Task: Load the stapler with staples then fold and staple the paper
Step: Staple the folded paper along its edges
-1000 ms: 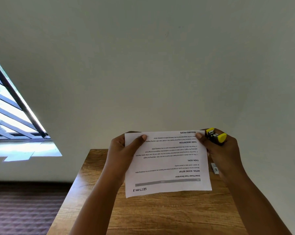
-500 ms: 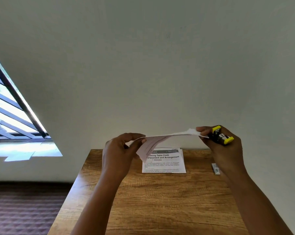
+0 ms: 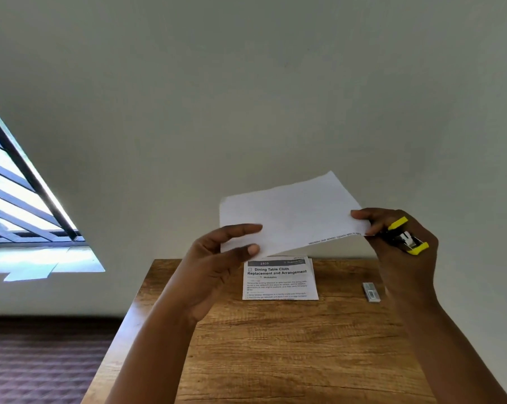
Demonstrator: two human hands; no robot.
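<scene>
White printed paper sheet, pinched by left hand and right hand, whose fingers also grasp the yellow-black stapler at 3 o'clock; fold may skew.

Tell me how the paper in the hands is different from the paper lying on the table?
The held paper is up in the air, pinched by the left hand and right hand; the table paper lies flat on the wooden table. The held paper shows its blank back, tilted; the table paper shows a bold printed title. The held paper looks bigger. Both are white printed sheets.
</scene>
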